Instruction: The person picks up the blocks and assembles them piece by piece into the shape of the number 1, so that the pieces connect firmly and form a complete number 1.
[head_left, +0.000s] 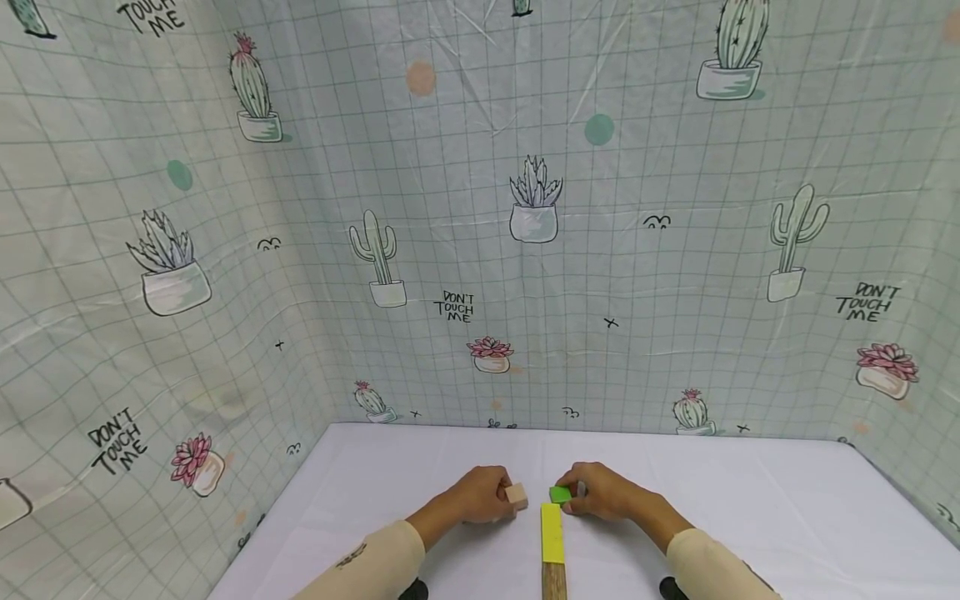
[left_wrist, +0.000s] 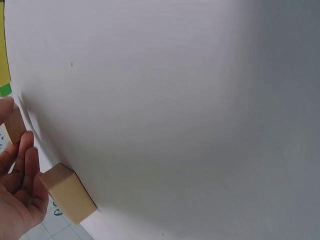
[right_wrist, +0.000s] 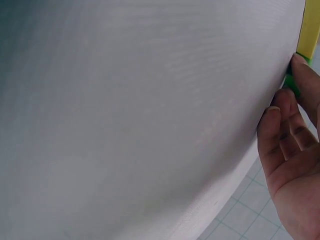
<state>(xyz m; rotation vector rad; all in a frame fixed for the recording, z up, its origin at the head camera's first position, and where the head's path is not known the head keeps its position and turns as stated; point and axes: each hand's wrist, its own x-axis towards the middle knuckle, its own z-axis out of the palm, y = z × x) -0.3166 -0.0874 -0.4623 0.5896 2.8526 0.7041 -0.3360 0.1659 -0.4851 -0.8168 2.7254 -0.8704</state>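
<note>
My left hand (head_left: 482,493) pinches a small plain wooden block (head_left: 516,495) between thumb and fingers. In the left wrist view a second, larger wooden block (left_wrist: 70,195) stands on the table just beyond the fingers; the left hand hides it in the head view. Across a narrow gap, my right hand (head_left: 602,492) pinches a green block (head_left: 560,494) at the far end of a yellow strip-shaped block (head_left: 552,533). The right thumb and fingers cover part of the green block in the right wrist view. A brown wood-grained piece (head_left: 554,581) continues the yellow one toward me.
A white-covered table (head_left: 735,500) spreads out on both sides of the hands. Behind and at the left hangs a grid-patterned curtain (head_left: 450,167) with cactus drawings, meeting the table's back edge.
</note>
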